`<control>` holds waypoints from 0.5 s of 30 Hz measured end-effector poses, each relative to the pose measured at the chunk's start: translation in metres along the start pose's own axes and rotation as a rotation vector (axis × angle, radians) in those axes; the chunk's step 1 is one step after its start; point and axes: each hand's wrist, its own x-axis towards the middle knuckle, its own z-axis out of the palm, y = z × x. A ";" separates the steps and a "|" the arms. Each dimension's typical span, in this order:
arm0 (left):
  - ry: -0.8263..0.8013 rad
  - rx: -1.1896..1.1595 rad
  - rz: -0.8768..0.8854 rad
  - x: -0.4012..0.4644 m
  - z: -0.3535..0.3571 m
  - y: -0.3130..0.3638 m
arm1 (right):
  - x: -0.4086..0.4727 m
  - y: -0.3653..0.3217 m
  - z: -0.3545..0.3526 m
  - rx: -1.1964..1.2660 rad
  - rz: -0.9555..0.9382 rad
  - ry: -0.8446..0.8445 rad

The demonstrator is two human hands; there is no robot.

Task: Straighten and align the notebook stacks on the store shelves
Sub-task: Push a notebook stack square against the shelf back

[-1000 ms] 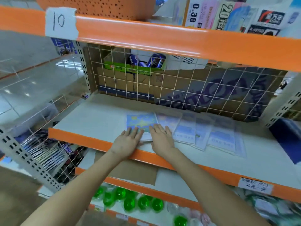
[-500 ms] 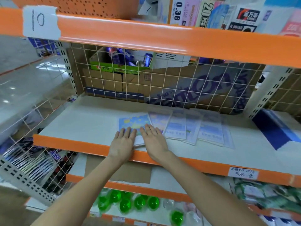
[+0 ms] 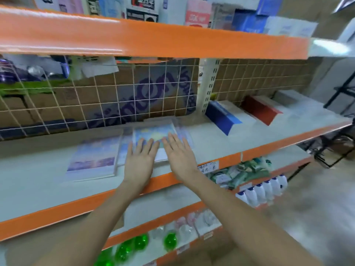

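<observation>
Thin wrapped notebooks lie flat on the white middle shelf [image 3: 28, 169]. My left hand [image 3: 141, 160] and my right hand [image 3: 179, 154] lie side by side, fingers straight, palms down on a blue and yellow notebook [image 3: 153, 134] at the shelf's centre. A pale purple notebook stack [image 3: 94, 156] sits just to the left, apart from my hands. The picture is blurred by motion, so edges of the notebooks under my hands are unclear.
A blue stack [image 3: 222, 117] and a red stack [image 3: 261, 109] lie further right on the shelf. A wire grid [image 3: 115, 96] backs the shelf, with cardboard boxes behind. The orange upper shelf [image 3: 153, 39] hangs close overhead. Green bottles [image 3: 142, 242] and white bottles [image 3: 263, 191] fill lower shelves.
The view has swung to the right along the shelf. Both hands, still flat, now lie further right on the row, with a purple stack left behind on their left.
</observation>
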 end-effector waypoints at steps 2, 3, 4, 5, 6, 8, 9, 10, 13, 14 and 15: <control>-0.021 -0.016 0.062 0.015 0.003 0.034 | -0.016 0.033 0.000 0.000 0.070 0.007; -0.025 -0.026 0.090 0.022 0.004 0.051 | -0.024 0.049 0.000 -0.006 0.104 0.009; -0.021 -0.040 0.114 0.028 0.005 0.068 | -0.033 0.065 0.001 -0.012 0.140 0.014; -0.007 -0.046 0.139 0.035 0.007 0.085 | -0.041 0.081 0.002 -0.015 0.174 0.023; 0.003 -0.034 0.167 0.041 0.008 0.103 | -0.049 0.098 0.002 -0.015 0.205 0.038; 0.042 -0.006 0.229 0.056 0.005 0.140 | -0.065 0.134 0.001 -0.011 0.248 0.072; 0.088 -0.004 0.274 0.063 0.002 0.160 | -0.073 0.154 0.001 -0.010 0.265 0.089; 0.158 -0.008 0.322 0.070 0.001 0.182 | -0.081 0.175 0.001 -0.010 0.279 0.103; 0.338 0.049 0.411 0.094 0.000 0.250 | -0.107 0.243 0.000 -0.005 0.323 0.139; 0.357 0.055 0.429 0.102 0.000 0.274 | -0.116 0.266 0.001 -0.004 0.339 0.155; 0.371 0.057 0.447 0.110 0.000 0.299 | -0.126 0.290 0.001 -0.005 0.356 0.167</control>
